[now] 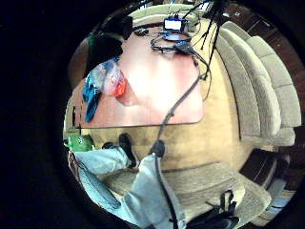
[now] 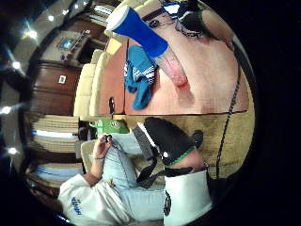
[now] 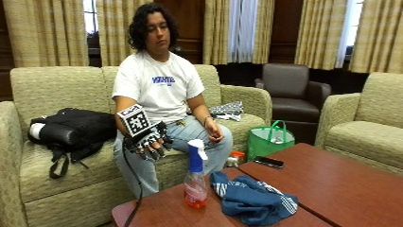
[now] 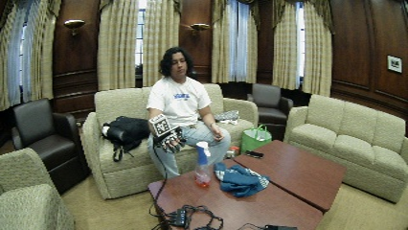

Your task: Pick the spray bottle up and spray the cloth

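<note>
A clear spray bottle (image 3: 195, 182) with a blue neck, white trigger head and a little red liquid at its base stands upright on the brown table (image 3: 340, 189) near the edge by the person. A crumpled blue cloth (image 3: 252, 201) with white stripes lies on the table right beside it. My gloved right hand (image 3: 148, 142) hovers in the air above my knee, short of the table and to the side of the bottle, fingers relaxed and hanging, holding nothing. The palm views look down on the bottle (image 2: 146, 40) and the cloth (image 2: 138, 77) from above.
A black phone (image 3: 269, 162) lies on the table's far side. A green bag (image 3: 271, 139) stands on the floor by the sofa (image 3: 56, 179), and a black backpack (image 3: 72, 130) rests on the seat. Cables and small devices (image 4: 188, 218) sit at the table's other end.
</note>
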A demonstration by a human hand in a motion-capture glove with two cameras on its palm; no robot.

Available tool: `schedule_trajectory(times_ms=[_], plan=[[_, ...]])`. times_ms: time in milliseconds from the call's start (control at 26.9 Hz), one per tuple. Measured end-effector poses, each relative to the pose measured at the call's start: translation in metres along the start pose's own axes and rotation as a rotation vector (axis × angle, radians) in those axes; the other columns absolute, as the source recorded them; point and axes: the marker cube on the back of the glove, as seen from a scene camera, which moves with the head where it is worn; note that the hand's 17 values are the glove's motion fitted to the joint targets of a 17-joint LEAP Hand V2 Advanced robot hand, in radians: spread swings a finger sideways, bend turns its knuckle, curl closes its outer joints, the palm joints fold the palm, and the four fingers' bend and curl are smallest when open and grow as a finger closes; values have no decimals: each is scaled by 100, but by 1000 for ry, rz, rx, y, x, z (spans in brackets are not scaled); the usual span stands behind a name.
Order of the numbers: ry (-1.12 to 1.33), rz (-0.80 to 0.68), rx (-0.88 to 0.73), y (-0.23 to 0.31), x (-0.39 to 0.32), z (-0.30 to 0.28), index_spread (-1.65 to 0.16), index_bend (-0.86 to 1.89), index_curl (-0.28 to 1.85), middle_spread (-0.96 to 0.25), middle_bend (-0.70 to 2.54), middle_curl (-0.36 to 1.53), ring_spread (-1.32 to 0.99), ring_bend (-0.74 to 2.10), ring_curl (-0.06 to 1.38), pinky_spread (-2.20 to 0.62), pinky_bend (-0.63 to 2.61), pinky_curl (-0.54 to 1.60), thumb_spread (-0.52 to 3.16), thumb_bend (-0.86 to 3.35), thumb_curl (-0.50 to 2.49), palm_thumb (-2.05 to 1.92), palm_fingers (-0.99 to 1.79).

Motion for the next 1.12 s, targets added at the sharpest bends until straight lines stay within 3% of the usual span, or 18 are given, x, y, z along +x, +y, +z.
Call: schedule_trajectory(times_ms=[410, 558, 633, 931, 1117], plan=[[-175, 102, 367, -43, -9, 25, -35, 14, 19, -12, 27, 20, -14, 50, 24, 11, 28, 19, 86, 22, 15, 48, 75], [-241, 87, 117, -27, -19, 33, -37, 11, 19, -13, 24, 22, -15, 50, 26, 6, 35, 23, 93, 21, 18, 52, 79], [-270, 91, 65, -25, -23, 37, -37, 10, 19, -13, 22, 23, -16, 51, 27, 3, 40, 26, 96, 21, 19, 55, 81], [-482, 130, 132, -40, -33, 46, -37, -1, 12, -13, 15, 24, -17, 66, 34, -19, 75, 37, 100, 19, 24, 65, 102], [-520, 84, 327, -48, -33, 45, -32, 17, 18, -17, 32, 32, -17, 66, 38, -27, 70, 38, 99, 16, 27, 70, 133]])
